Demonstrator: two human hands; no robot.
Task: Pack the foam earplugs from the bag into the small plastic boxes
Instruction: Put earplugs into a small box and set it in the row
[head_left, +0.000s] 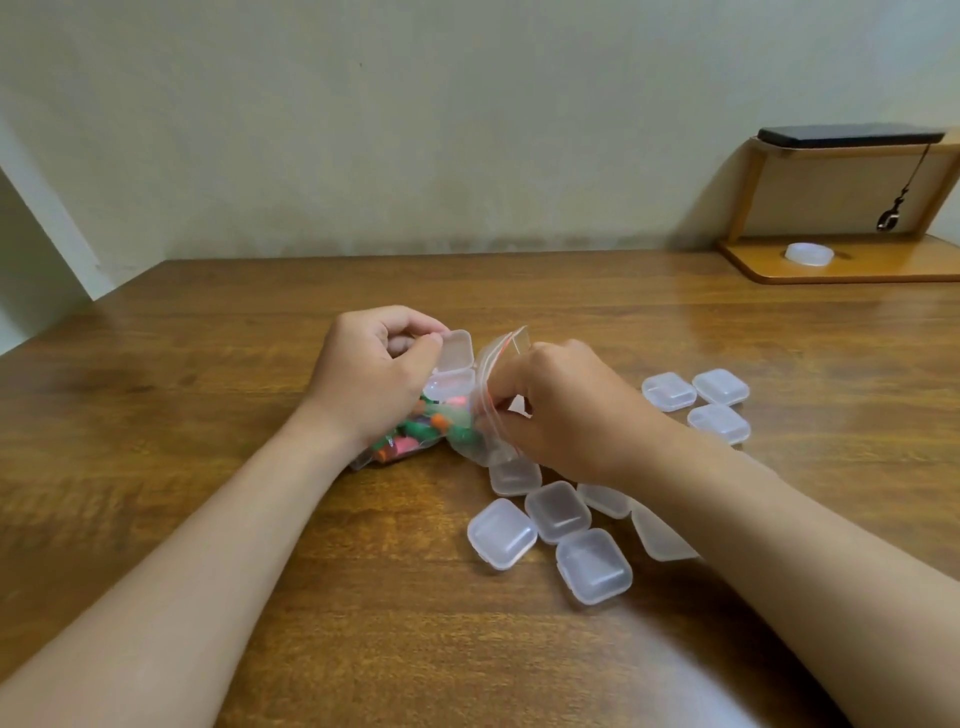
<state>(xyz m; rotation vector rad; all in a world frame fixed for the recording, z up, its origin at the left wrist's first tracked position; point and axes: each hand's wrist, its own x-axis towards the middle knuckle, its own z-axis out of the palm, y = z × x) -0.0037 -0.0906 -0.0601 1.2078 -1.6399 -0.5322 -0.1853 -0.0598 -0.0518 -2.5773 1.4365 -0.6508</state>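
Mid-table, nearer the far edge than the near one, my left hand (374, 374) grips an open box (453, 364). Fingers are curled round it, lid hinged up, base just beside the mouth of the bag (470, 441). My right hand (566, 415) is curled too, fingertips pinching the bag's zip lip. Whether a plug is between them I cannot tell; the bag film hides it. Pink, green and orange earplugs (410, 439) lie inside the bag, partly under my left wrist.

Step in hand, as I judge it: get plugs out of the bag and into the held box. To do it well:
- hold the mouth wide with the right fingers
- level the box base so nothing rolls out
- bring the box up against the bag lip
- pull plugs one at a time, with a light pinch since foam squashes

Risk: the bag tips and spills onto the table (208, 338).

Spare closed boxes (558, 512) sit by my right forearm toward the near edge, with three further boxes (719, 387) toward the right edge. All look empty.
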